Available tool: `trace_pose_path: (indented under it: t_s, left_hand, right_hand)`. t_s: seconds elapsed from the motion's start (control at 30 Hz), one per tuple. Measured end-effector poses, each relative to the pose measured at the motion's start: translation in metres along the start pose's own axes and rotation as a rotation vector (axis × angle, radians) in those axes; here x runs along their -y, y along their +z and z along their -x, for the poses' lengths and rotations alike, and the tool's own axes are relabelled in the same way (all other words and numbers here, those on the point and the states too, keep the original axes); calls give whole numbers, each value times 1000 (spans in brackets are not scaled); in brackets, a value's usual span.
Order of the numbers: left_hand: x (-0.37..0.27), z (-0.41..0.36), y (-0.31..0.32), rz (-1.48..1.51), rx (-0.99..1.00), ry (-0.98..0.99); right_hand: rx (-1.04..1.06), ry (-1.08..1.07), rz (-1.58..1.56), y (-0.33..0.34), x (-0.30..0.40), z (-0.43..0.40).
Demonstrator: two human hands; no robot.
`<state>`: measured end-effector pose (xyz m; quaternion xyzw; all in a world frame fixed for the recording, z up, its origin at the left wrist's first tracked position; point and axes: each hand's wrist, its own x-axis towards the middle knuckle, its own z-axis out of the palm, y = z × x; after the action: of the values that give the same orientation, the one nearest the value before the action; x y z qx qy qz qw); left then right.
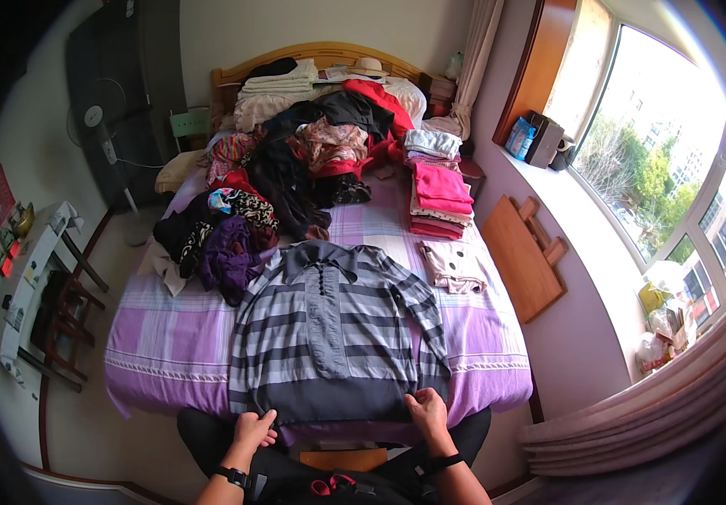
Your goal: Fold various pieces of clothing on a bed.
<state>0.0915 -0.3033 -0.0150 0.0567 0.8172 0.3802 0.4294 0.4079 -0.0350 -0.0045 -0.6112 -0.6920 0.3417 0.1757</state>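
Observation:
A grey and black striped long-sleeved shirt [327, 322] lies spread out, front up, across the near end of the bed. Its collar points away from me and its sleeves lie along both sides. At the left corner of the hem, my left hand [254, 432] has the cloth's edge between thumb and fingers. My right hand [429, 413] pinches the hem's right corner, close to the right cuff. The hem hangs slightly over the bed's near edge.
Loose clothes [319, 148] are heaped across the bed's middle and left, including a purple garment [230, 249]. Folded clothes [442, 189] form a stack at right, with a folded dotted garment [454, 266] nearer me. A standing fan [93, 117] is at left; a wooden board [521, 259] leans by the window wall.

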Motion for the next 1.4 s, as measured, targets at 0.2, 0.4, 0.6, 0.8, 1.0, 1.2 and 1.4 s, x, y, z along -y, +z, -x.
trace_pose_path:
  t_s: [0.2, 0.4, 0.6, 0.8, 1.0, 1.2, 1.4]
  left_hand:
    - [18, -20, 0, 88, 146, 144]
    - [-3, -1, -20, 164, 232, 71]
    - [2, 15, -42, 98, 295, 17]
    - [1, 25, -56, 180, 373, -3]
    - [-23, 42, -83, 231, 467, 68]
    - [5, 18, -91, 192, 522, -21]
    - [24, 2, -67, 82, 477, -60]
  right_hand:
    - [-176, -151, 202, 6, 7, 2]
    - [-166, -168, 163, -3, 8, -4]
    - [-181, -141, 51, -8, 3, 3]
    - [-206, -104, -236, -14, -3, -3]
    - [-145, -168, -572, -44, 4, -13]
    - [-103, -54, -342, -35, -66, -39]
    - [-160, -125, -236, -19, -53, -24]
